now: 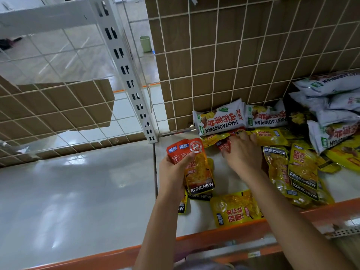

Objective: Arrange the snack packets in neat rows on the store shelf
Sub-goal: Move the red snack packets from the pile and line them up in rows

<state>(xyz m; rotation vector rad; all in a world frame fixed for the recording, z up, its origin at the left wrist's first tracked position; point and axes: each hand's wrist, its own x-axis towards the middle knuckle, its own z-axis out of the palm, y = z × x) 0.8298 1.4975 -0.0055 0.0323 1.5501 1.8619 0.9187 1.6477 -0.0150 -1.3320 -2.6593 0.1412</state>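
My left hand (173,172) grips a small stack of red-topped KONCHEW packets (196,168), held upright just above the white shelf (220,172). Farther back, my right hand (241,152) reaches into the loose pile, its fingers curled on a red packet (224,146) lying there. Several yellow KONCHEW packets (302,172) lie jumbled to the right. One yellow packet (235,209) lies by the orange front edge. White SHANYAOBOPIAN bags (220,119) lie against the wire back grid.
More white bags (335,106) are heaped at the far right. The shelf bay to the left (78,191) is bare and glossy, split off by a white slotted upright (132,84). Cardboard (233,55) backs the wire grid. The orange lip (214,234) marks the front edge.
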